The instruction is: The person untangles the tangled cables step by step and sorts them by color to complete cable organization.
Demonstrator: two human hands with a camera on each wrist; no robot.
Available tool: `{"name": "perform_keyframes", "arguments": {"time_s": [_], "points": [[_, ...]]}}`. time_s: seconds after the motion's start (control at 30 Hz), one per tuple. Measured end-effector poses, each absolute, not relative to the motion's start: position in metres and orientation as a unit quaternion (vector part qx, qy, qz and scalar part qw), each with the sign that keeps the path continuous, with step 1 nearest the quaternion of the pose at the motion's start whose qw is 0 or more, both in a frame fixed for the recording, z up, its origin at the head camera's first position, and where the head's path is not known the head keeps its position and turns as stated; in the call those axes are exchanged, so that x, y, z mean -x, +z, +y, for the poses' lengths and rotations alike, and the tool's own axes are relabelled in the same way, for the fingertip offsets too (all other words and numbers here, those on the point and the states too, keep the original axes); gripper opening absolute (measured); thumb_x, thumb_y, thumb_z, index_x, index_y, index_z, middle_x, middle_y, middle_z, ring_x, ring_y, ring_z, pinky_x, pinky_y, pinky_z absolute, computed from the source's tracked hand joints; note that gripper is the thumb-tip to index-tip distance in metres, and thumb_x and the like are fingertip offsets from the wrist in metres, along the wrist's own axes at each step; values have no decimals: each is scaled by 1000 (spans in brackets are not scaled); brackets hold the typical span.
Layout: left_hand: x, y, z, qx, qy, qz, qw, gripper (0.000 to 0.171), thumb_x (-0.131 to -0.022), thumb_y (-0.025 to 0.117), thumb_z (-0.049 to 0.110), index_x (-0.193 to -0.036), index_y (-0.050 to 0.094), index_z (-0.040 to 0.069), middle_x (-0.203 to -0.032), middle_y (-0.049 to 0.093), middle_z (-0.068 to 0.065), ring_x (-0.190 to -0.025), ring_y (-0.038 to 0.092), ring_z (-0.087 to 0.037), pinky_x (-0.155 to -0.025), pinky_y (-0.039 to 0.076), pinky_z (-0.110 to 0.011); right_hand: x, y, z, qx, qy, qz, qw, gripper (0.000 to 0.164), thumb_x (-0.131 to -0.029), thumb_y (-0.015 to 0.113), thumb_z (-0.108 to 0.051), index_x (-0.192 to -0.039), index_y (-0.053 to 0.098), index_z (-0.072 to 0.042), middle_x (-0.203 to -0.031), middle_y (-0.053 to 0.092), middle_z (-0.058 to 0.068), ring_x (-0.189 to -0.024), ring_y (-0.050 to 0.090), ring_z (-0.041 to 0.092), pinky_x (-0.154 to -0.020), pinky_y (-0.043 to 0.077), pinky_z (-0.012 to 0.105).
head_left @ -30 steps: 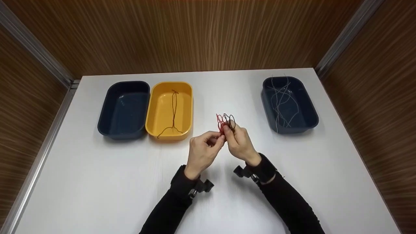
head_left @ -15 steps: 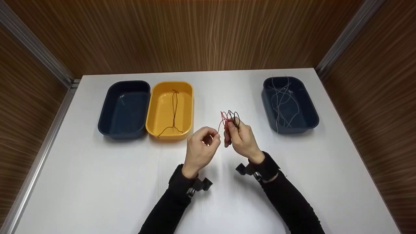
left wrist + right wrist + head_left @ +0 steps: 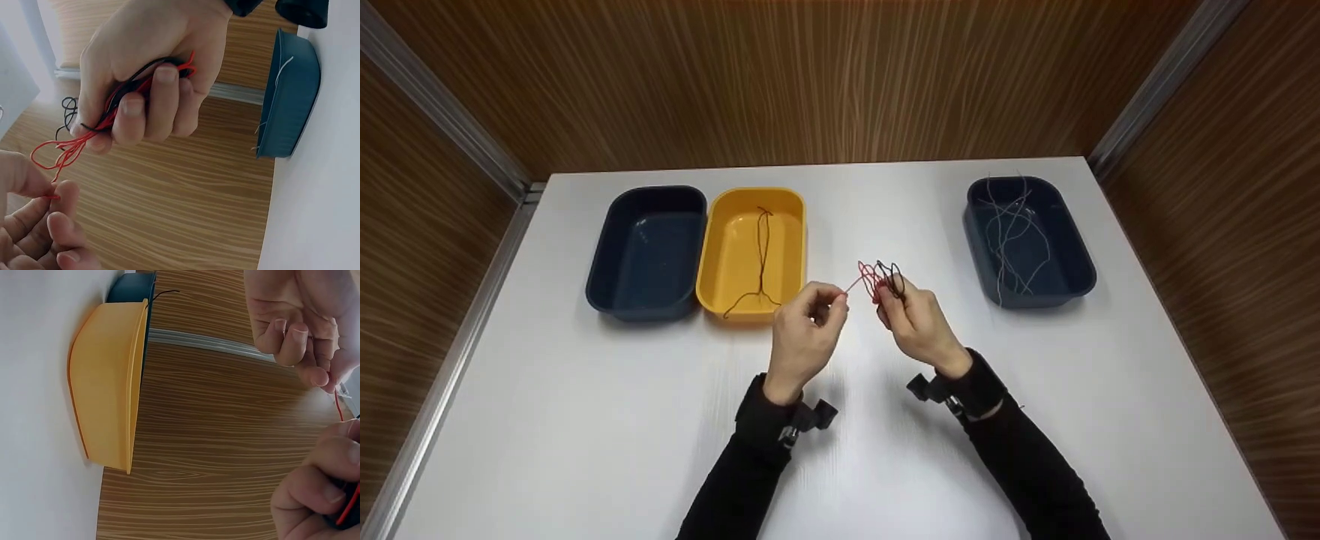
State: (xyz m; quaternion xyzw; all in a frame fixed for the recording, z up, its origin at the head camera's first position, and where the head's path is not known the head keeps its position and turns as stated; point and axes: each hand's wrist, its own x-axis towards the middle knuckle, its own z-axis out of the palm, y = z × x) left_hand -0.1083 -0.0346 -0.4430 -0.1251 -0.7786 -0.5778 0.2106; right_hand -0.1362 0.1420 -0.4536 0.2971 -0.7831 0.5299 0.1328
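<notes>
My right hand point(image 3: 916, 324) grips a bundle of red wire point(image 3: 70, 147) and black wire point(image 3: 70, 109), its fingers curled round the middle. Loops of both colours stick out past the thumb. Between thumb and index finger, my left hand point(image 3: 805, 334) pinches one end of the red wire, which runs taut to the bundle in the head view. Inside the yellow bin point(image 3: 706, 259), at the left hand's upper left, lies a twisted dark wire point(image 3: 762, 255). Most of the bundle within the right palm is hidden in the head view.
A dark blue bin point(image 3: 645, 262) stands against the yellow bin's left side. Farther right, another dark blue bin point(image 3: 982, 281) holds several thin pale wires point(image 3: 1003, 232), some reaching over its rim. Wood-grain panels point(image 3: 825, 82) border the white table point(image 3: 585, 420).
My left hand has drawn away to the left from the right hand, pulling a red wire end out of the bundle. The right hand has shifted slightly and keeps its grip.
</notes>
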Motion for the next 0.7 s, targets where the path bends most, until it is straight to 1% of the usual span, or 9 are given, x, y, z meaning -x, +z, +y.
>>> {"name": "perform_keyframes", "arguments": {"time_s": [0.1,0.23,0.33,0.4,0.53,0.7], "points": [[110,-443,-39,142,-553,-789,227,10,-92,68,10,-88,71,1,-70,67,-7,-59,54,-10,-56,44,-21,136,-454,143,-306,501,-798,134,21,-100,48,1,-81,55,2,-56,47,0,-52,40,1,-48,33,16],[112,-442,-47,171,-498,-803,280,11,-93,68,10,-89,72,1,-73,67,-7,-60,54,-11,-56,46,-25,136,-453,145,-327,464,-813,130,18,-99,49,1,-82,57,1,-58,49,0,-53,41,1,-47,36,18],[114,-440,-54,185,-461,-806,322,7,-92,68,7,-89,72,1,-73,66,-7,-61,54,-13,-56,46,-27,135,-452,146,-354,443,-816,110,17,-98,50,2,-83,57,0,-60,51,1,-53,41,1,-47,37,20],[115,-439,-59,190,-452,-803,338,6,-91,69,6,-88,71,1,-74,67,-7,-62,56,-15,-57,48,-28,135,-451,146,-375,424,-819,92,16,-98,49,2,-84,57,-1,-61,52,3,-54,41,2,-47,38,20],[116,-437,-66,189,-448,-801,349,6,-90,70,6,-88,72,0,-77,70,-8,-64,60,-18,-60,51,-29,133,-448,147,-418,390,-818,59,15,-98,49,1,-86,56,-2,-64,56,5,-54,44,4,-48,41,21],[116,-436,-72,178,-450,-802,350,9,-90,71,9,-86,73,1,-77,71,-8,-66,61,-17,-61,50,-28,133,-447,148,-436,383,-813,42,15,-98,49,0,-85,56,-3,-65,55,3,-54,44,5,-49,41,21]]}}
